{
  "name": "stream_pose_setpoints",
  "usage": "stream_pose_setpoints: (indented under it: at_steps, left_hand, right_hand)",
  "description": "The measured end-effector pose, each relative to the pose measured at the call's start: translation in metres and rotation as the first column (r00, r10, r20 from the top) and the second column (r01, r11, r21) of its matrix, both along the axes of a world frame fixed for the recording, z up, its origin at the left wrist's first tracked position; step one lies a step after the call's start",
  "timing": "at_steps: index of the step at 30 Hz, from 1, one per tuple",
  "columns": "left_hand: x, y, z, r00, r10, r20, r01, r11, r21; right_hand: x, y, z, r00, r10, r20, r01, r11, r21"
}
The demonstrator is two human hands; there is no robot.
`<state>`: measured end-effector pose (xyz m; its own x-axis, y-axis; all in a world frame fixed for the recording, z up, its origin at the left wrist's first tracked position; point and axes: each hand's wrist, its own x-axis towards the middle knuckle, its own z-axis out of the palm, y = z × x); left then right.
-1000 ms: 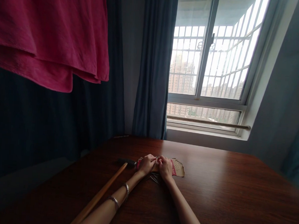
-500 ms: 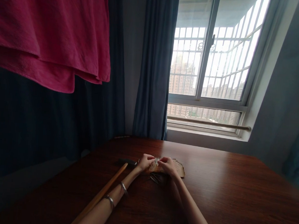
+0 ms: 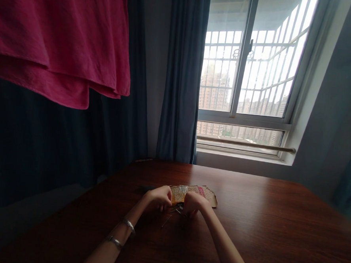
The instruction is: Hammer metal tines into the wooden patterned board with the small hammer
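My left hand [image 3: 158, 197] and my right hand [image 3: 194, 202] rest close together on the dark wooden table [image 3: 261, 228], both with fingers curled. Between and just below them lie several thin metal nails [image 3: 175, 211]. Both hands seem to pinch at these nails, but what they hold is too small to make out. Just behind the hands lies a flat tan and pink patterned piece [image 3: 201, 193] with a bit of clear wrapping on it. Two bracelets sit on my left forearm [image 3: 122, 231].
A dark hammer head [image 3: 144, 188] pokes out behind my left hand; its handle is hidden by my arm. Pink cloth [image 3: 59, 41] hangs at the upper left. Blue curtains [image 3: 181, 76] and a barred window [image 3: 250, 72] stand behind the table.
Both hands have drawn back from the patterned piece toward me and now sit over the nails. The wooden hammer handle, seen before beside my left arm, is now out of sight.
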<state>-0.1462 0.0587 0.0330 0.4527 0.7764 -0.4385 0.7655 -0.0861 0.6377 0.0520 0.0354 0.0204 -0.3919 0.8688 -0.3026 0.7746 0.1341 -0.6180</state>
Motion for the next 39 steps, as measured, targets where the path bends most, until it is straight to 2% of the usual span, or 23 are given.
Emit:
stream_pose_setpoints:
  at_steps: [3, 5, 8, 10, 13, 17, 21, 24, 26, 27, 29, 32, 34, 39]
  left_hand:
    - [-0.002, -0.003, 0.003, 0.999, -0.042, -0.024, 0.041, 0.997, -0.071]
    - [-0.002, -0.007, 0.006, 0.992, -0.101, -0.071, 0.087, 0.981, -0.173]
    - [0.000, -0.011, 0.006, 0.958, -0.233, -0.165, 0.160, 0.917, -0.366]
    - [0.003, -0.012, 0.003, 0.927, -0.322, -0.191, 0.213, 0.874, -0.438]
    - [0.004, -0.009, -0.002, 0.913, -0.372, -0.167, 0.269, 0.858, -0.438]
    - [-0.004, -0.006, 0.000, 0.951, -0.270, -0.147, 0.199, 0.906, -0.373]
    - [-0.013, -0.007, 0.005, 0.966, -0.221, -0.134, 0.164, 0.926, -0.341]
    - [-0.015, -0.007, 0.008, 0.988, -0.148, -0.038, 0.136, 0.965, -0.224]
    - [-0.014, -0.004, 0.009, 0.996, -0.061, 0.062, 0.064, 0.997, -0.053]
    - [-0.013, -0.002, 0.009, 0.994, -0.015, 0.104, 0.011, 0.999, 0.046]
    - [-0.011, 0.003, 0.008, 0.986, 0.056, 0.159, -0.095, 0.963, 0.252]
    - [-0.009, 0.011, 0.004, 0.983, 0.083, 0.161, -0.152, 0.862, 0.484]
    - [-0.008, 0.013, 0.002, 0.985, 0.094, 0.144, -0.159, 0.813, 0.560]
    - [-0.006, 0.014, -0.002, 0.985, 0.139, 0.101, -0.171, 0.741, 0.649]
  right_hand:
    - [-0.003, -0.003, 0.001, 0.999, 0.000, -0.039, -0.001, 0.999, -0.034]
    - [-0.005, -0.005, 0.002, 0.997, 0.010, -0.074, -0.014, 0.998, -0.065]
    - [-0.009, -0.007, 0.003, 0.990, 0.039, -0.136, -0.055, 0.991, -0.119]
    - [-0.012, -0.007, 0.002, 0.979, 0.073, -0.189, -0.107, 0.979, -0.174]
    - [-0.016, -0.009, 0.003, 0.948, 0.137, -0.288, -0.210, 0.947, -0.242]
    - [-0.014, -0.014, 0.013, 0.900, 0.195, -0.390, -0.296, 0.930, -0.218]
    - [-0.005, -0.017, 0.022, 0.882, 0.231, -0.410, -0.327, 0.927, -0.181]
    - [0.005, -0.010, 0.024, 0.911, 0.196, -0.362, -0.238, 0.968, -0.075]
    - [0.014, -0.002, 0.023, 0.940, 0.121, -0.318, -0.100, 0.992, 0.081]
    - [0.019, 0.002, 0.022, 0.950, 0.079, -0.301, -0.027, 0.984, 0.173]
    - [0.028, 0.007, 0.019, 0.960, 0.014, -0.279, 0.087, 0.934, 0.346]
    - [0.036, 0.008, 0.009, 0.969, -0.012, -0.245, 0.139, 0.849, 0.510]
    - [0.038, 0.006, 0.000, 0.978, -0.013, -0.208, 0.132, 0.812, 0.569]
    - [0.038, 0.006, -0.024, 0.993, -0.035, -0.117, 0.102, 0.758, 0.644]
